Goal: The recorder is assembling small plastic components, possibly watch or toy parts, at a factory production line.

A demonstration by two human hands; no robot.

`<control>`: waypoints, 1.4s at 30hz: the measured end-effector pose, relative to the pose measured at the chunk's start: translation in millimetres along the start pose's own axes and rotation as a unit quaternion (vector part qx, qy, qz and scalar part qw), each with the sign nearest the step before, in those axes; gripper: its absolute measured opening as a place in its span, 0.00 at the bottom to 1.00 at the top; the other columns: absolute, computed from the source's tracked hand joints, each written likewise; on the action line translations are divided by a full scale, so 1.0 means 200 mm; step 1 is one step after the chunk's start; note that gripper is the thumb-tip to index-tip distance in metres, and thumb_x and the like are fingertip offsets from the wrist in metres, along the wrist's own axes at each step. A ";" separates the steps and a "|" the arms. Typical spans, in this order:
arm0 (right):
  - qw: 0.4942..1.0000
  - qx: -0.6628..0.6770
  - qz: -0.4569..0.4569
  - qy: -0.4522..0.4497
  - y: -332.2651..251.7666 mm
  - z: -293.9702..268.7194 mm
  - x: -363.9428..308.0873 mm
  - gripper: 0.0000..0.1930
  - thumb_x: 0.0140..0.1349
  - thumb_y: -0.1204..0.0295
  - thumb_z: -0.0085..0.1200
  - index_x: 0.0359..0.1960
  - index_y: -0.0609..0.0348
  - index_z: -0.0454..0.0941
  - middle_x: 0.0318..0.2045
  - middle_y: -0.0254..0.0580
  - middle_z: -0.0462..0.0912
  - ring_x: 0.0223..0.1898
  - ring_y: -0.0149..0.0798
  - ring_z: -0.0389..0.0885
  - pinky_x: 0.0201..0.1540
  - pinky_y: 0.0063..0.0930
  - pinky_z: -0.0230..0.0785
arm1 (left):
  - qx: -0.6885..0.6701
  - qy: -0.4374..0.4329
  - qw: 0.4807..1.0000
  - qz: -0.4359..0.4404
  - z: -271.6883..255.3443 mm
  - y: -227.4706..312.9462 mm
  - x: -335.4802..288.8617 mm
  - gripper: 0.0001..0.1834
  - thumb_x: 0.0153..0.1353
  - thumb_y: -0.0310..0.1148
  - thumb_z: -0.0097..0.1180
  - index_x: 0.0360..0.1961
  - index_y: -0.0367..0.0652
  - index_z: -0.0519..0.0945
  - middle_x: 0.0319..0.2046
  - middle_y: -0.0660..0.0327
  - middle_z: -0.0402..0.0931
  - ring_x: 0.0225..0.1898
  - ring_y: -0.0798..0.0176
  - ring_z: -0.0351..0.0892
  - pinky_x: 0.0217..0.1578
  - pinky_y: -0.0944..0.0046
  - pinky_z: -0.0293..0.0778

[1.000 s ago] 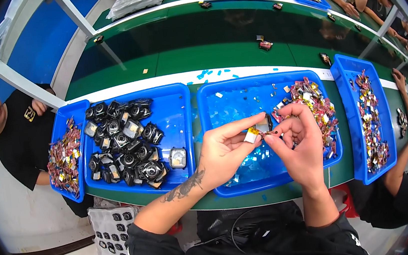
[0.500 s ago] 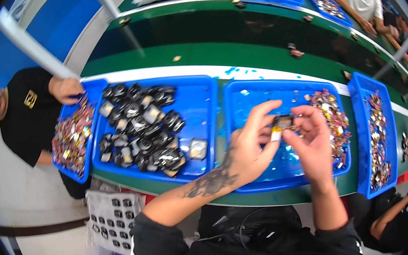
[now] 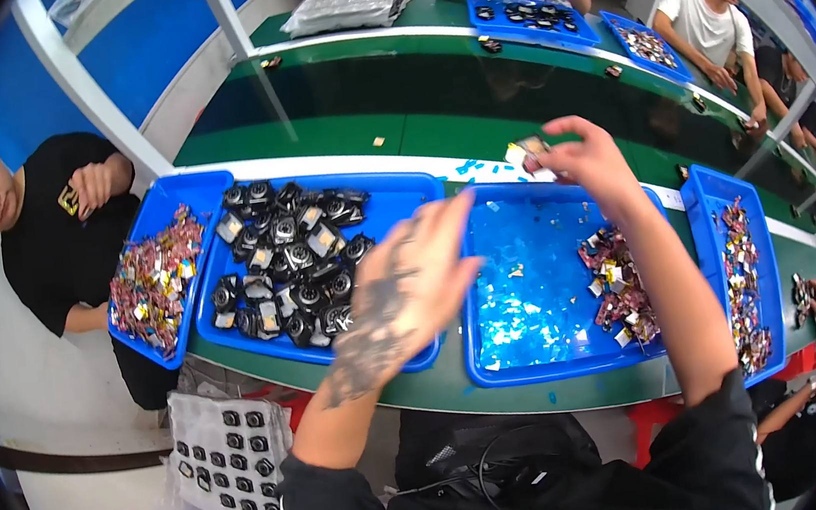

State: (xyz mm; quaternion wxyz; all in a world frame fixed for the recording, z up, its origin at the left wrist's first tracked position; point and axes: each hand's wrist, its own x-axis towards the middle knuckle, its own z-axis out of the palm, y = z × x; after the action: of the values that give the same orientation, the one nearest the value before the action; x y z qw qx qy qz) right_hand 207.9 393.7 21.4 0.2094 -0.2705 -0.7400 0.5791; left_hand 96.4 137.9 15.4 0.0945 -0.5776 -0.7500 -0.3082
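My right hand [image 3: 591, 166] reaches over the far rim of the middle blue tray [image 3: 532, 374]. Its thumb and fingertips pinch a small electronic part [image 3: 523, 153] with white, yellow and reddish areas, held above the white strip. My left hand [image 3: 411, 280], slightly blurred, hovers palm-down at the right side of the left blue tray [image 3: 390, 188], fingers stretched out and holding nothing visible. In that tray lies a heap of black plastic housings [image 3: 288, 259], partly hidden by the hand. The middle tray holds blue film scraps [image 3: 523, 292] and a pile of small wired parts [image 3: 614, 282].
Another tray of wired parts [image 3: 157, 274] stands far left beside a co-worker [image 3: 62, 224]; one more tray [image 3: 746, 287] stands right. A green belt [image 3: 349, 90] runs beyond the white strip. A sheet of black pieces [image 3: 225, 457] lies low at left.
My hands have parted. The right went away from me with a small part; the left moved left toward the housings. The co-worker at left has raised a hand holding a small yellow-and-black piece.
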 end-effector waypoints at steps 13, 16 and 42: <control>0.962 -0.197 0.172 0.080 0.32 -0.20 0.53 0.22 0.37 0.78 0.75 0.33 0.60 0.75 0.27 0.38 0.77 0.26 0.32 0.75 0.24 0.28 0.69 | 0.026 -0.234 0.970 0.059 -0.12 -0.18 -0.17 0.14 0.49 0.31 0.67 0.36 0.44 0.76 0.38 0.58 0.77 0.46 0.54 0.74 0.49 0.52 0.70; 0.952 -0.238 0.137 0.137 0.22 -0.22 0.44 0.19 0.42 0.76 0.73 0.34 0.60 0.76 0.26 0.39 0.79 0.30 0.37 0.78 0.28 0.31 0.73 | -0.091 -0.306 0.947 -0.040 -0.17 -0.15 -0.08 0.13 0.51 0.28 0.64 0.34 0.42 0.72 0.30 0.58 0.78 0.36 0.51 0.78 0.36 0.55 0.73; 0.994 0.046 -0.037 0.092 0.03 -0.09 -0.68 0.07 0.60 0.83 0.58 0.39 0.64 0.77 0.34 0.34 0.80 0.37 0.24 0.77 0.40 0.17 0.71 | -0.633 -0.133 0.733 -0.211 0.30 0.14 0.13 0.25 0.66 0.23 0.52 0.62 0.47 0.60 0.43 0.55 0.79 0.38 0.67 0.80 0.33 0.72 0.73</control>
State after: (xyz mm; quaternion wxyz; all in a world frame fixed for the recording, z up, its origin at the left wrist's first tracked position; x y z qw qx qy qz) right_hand 324.4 320.6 20.0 0.3099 -0.2849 -0.6997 0.5773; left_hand 127.3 198.4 -9.1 -0.4606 -0.3661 -0.4891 -0.6439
